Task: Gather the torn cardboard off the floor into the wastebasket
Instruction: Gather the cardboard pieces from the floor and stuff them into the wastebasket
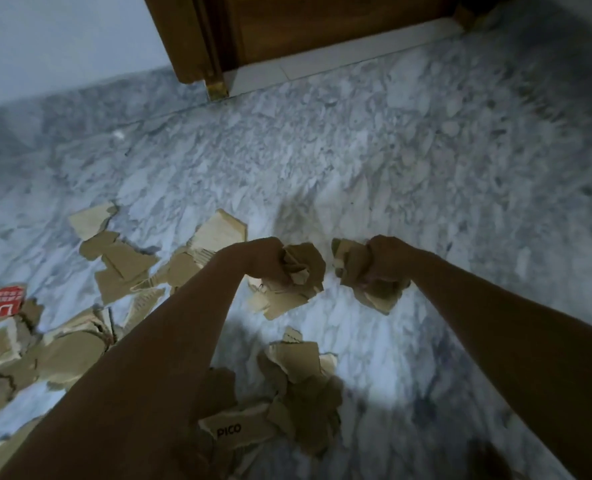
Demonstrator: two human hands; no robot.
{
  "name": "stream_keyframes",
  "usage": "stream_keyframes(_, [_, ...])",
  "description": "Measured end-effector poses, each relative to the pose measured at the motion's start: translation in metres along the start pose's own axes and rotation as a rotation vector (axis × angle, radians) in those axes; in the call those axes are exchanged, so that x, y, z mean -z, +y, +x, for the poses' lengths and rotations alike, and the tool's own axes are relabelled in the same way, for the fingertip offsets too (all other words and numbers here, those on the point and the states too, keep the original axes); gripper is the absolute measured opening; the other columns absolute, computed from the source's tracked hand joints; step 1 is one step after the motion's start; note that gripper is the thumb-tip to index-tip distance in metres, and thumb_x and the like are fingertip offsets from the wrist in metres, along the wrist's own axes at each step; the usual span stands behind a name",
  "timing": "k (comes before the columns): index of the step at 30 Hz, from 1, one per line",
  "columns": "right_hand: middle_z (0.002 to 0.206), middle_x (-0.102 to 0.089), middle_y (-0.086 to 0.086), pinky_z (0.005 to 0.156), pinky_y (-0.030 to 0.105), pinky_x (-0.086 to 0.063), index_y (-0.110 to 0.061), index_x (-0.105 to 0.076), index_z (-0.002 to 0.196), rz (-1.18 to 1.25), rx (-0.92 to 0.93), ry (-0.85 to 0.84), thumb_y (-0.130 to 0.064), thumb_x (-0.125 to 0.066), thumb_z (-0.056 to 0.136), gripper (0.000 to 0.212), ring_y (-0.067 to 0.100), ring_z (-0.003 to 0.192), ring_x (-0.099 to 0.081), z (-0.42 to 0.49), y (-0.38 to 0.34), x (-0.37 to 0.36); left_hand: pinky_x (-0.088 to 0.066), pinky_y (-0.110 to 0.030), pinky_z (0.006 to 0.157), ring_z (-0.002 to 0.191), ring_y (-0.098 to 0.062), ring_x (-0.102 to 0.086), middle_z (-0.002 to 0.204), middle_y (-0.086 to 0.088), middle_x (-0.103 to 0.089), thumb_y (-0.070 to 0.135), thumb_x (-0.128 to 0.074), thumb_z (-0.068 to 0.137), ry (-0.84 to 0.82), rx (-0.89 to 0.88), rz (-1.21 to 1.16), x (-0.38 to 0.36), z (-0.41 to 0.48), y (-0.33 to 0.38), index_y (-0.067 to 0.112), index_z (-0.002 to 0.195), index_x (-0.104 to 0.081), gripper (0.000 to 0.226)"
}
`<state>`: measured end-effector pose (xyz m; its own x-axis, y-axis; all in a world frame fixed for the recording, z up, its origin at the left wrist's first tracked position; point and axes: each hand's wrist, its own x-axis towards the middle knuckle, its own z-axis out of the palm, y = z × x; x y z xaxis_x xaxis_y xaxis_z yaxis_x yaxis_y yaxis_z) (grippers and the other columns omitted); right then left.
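Torn brown cardboard lies scattered over the grey marble floor (409, 161). My left hand (261, 259) is closed around a crumpled bunch of cardboard pieces (303, 266), held above the floor. My right hand (386, 259) grips a second bunch of torn cardboard (351, 268). More scraps lie under and around my arms: a heap (298, 386) near the bottom centre with a strip printed "PICO" (228, 432), a spread at the left (121, 261), and a piece with a red label (5, 303) at the far left. No wastebasket is in view.
A brown wooden door and frame (287, 26) stands at the top, with a pale threshold strip (339, 60) along its foot. A light wall (52, 39) fills the top left. Bare marble floor stretches to the right and beyond my hands.
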<state>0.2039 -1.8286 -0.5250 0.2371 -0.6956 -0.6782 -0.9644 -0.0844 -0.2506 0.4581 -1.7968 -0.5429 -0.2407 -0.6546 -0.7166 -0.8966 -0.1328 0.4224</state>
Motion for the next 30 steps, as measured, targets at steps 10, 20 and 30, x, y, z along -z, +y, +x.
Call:
stream_keyframes(10, [0.118,-0.065,0.006,0.083,0.036,-0.050,-0.015,-0.054,0.121,-0.040,0.002,0.012,-0.038,-0.083,0.072,0.062,0.029,0.107,-0.064,-0.035,0.051,-0.091,-0.053,-0.039,0.095,0.093,-0.021,-0.063,0.097,-0.002,-0.066,0.052,-0.083,0.064,-0.340,0.128,0.456,-0.099,-0.005,0.037,0.020,0.099,-0.068,0.050])
stream_keyframes(20, [0.111,-0.061,0.006,0.075,0.035,-0.045,-0.016,-0.040,0.121,-0.063,0.080,0.209,-0.049,-0.068,0.083,0.057,0.031,0.098,-0.065,-0.048,0.060,-0.125,-0.049,-0.033,0.080,0.097,-0.019,-0.062,0.101,0.004,-0.064,0.028,-0.085,0.066,0.159,0.097,0.093,-0.136,-0.053,0.017,0.020,0.105,-0.062,0.046])
stream_keyframes(30, [0.135,-0.053,0.014,0.088,0.036,-0.045,-0.012,-0.036,0.143,-0.028,0.324,-0.083,-0.039,-0.069,0.087,0.071,0.032,0.116,-0.056,-0.071,-0.005,-0.098,-0.051,-0.034,0.076,0.093,-0.022,-0.062,0.099,-0.005,-0.065,0.029,-0.087,0.061,0.548,0.258,-0.283,-0.099,-0.132,-0.012,0.015,0.108,-0.062,0.055])
